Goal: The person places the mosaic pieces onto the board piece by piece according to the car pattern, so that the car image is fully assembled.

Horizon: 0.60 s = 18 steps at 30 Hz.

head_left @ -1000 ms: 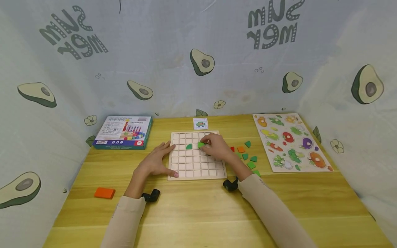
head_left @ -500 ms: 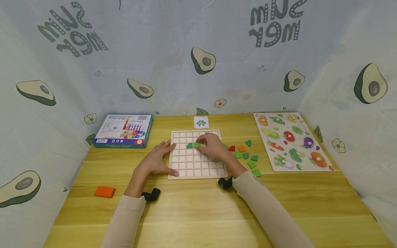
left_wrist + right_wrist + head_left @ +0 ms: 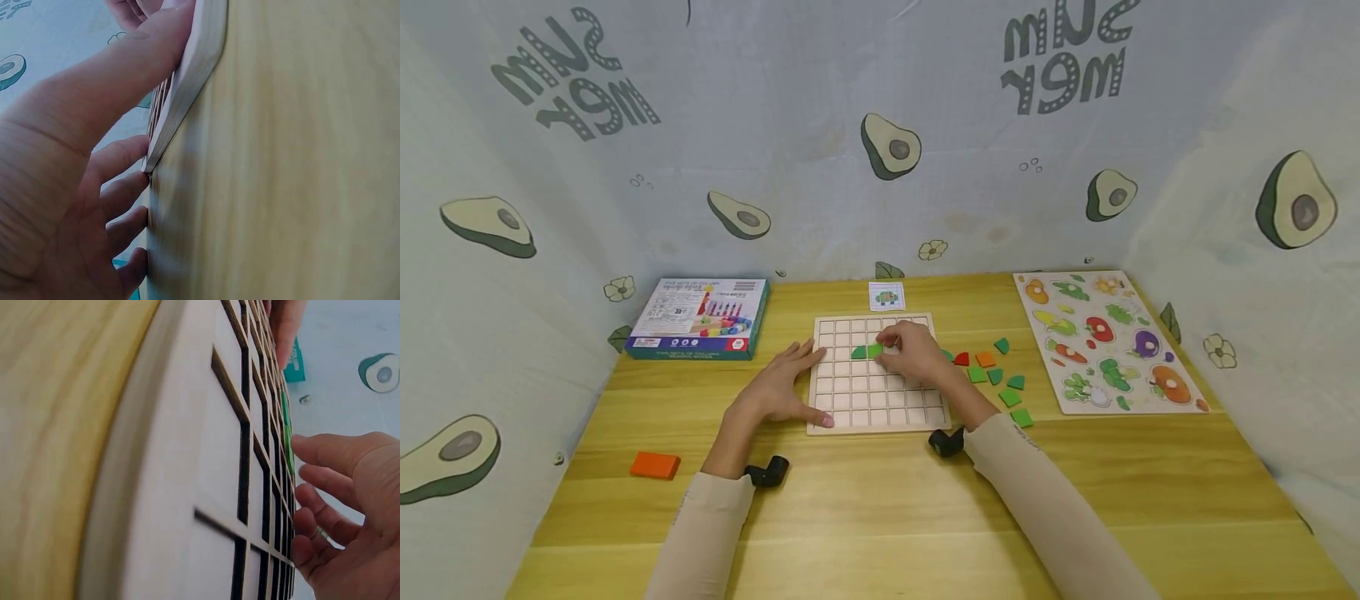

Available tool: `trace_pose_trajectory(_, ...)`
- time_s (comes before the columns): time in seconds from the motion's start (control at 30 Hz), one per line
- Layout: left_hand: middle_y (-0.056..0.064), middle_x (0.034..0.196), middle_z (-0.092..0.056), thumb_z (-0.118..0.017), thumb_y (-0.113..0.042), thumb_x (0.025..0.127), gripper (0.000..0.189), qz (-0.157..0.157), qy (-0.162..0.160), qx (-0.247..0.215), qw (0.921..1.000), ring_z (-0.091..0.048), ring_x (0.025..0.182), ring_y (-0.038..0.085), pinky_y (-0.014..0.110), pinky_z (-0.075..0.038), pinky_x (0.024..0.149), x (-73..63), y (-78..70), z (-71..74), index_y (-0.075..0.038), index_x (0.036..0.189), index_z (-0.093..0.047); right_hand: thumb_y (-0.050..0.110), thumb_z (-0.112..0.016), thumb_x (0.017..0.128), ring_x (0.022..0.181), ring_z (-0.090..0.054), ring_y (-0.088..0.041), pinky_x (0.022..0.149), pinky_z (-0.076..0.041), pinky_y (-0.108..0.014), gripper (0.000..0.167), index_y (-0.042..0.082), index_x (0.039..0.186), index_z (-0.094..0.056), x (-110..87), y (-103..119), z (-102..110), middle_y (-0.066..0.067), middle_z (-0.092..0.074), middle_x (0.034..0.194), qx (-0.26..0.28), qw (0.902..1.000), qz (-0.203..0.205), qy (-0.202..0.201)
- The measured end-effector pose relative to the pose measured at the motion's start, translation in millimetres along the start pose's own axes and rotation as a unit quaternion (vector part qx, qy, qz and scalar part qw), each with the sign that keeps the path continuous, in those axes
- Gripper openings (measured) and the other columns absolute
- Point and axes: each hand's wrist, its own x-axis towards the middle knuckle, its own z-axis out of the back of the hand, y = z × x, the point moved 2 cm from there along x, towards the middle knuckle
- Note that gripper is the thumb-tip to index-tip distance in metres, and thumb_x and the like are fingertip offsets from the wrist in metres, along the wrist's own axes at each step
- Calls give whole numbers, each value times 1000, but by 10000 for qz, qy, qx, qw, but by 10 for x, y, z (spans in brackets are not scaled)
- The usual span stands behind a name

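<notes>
A pale wooden grid board (image 3: 880,417) lies in the middle of the table. My left hand (image 3: 778,387) rests at its left side with fingers spread; in the left wrist view the thumb (image 3: 125,75) lies along the board's edge. A dark green quarter-circle tile (image 3: 858,353) sits in one cell. Right beside it is a light green square tile (image 3: 873,352), pinched by the thumb and forefinger of my right hand (image 3: 916,354). The right wrist view shows the thumb (image 3: 325,453) at the green square, low over the grid. That hand covers several cells.
Loose green tiles (image 3: 1010,398), an orange tile (image 3: 985,359) and a red tile (image 3: 961,359) lie right of the board. A pattern card (image 3: 887,297) sits behind it. Farther out are a vegetable puzzle board (image 3: 1097,350), a game box (image 3: 696,321) and an orange block (image 3: 655,465).
My right hand has shifted slightly left, bringing the green square from apart to right beside the quarter-circle tile. Over the last half second little has moved. The left hand has stayed put.
</notes>
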Motion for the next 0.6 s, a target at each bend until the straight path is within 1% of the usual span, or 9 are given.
trace_pose_trajectory(0.1, -3, 175, -11, -89, -69, 62, 125, -16, -8, 8, 10000, -4, 162, 32, 69, -19, 124, 1, 2, -4, -28, 164, -29, 21, -77, 92, 93, -56, -22, 82, -51, -35, 30, 7, 119, -75, -29, -16, 39, -7, -68, 106, 136, 9998, -71, -133)
trace_pose_trajectory(0.23, -3, 175, -10, -90, -69, 62, 126, -50, -10, -1, 10000, -4, 162, 32, 68, -19, 124, 0, -6, -7, -27, 164, -29, 23, -77, 93, 92, -57, -23, 82, -52, -37, 30, 8, 119, -76, -117, -60, 148, -8, -68, 107, 270, 9991, -120, -305)
trace_pose_trajectory(0.43, -2, 175, -11, -89, -69, 61, 126, -60, 0, -21, 10000, -4, 162, 33, 68, -19, 124, -12, -12, -19, -25, 164, -30, 24, -76, 95, 89, -57, -24, 75, -49, -36, 33, 3, 120, -74, -289, -237, 402, -13, -68, 105, 108, 9978, 32, -658)
trace_pose_trajectory(0.53, -2, 175, -11, -89, -70, 61, 126, -59, -18, 0, 10000, -4, 162, 32, 68, -19, 124, -11, -14, -18, -26, 164, -30, 22, -76, 95, 89, -56, -26, 75, -47, -36, 34, 1, 121, -73, -382, -323, 555, -15, -68, 106, 21, 9965, -46, -839)
trace_pose_trajectory(0.6, -2, 175, -12, -89, -70, 61, 126, -68, -26, 11, 10000, -5, 162, 33, 68, -19, 124, -11, -15, -12, -26, 164, -30, 23, -76, 94, 90, -55, -27, 76, -46, -36, 35, 1, 122, -73, -443, -386, 655, -16, -68, 107, -51, 9955, -183, -934)
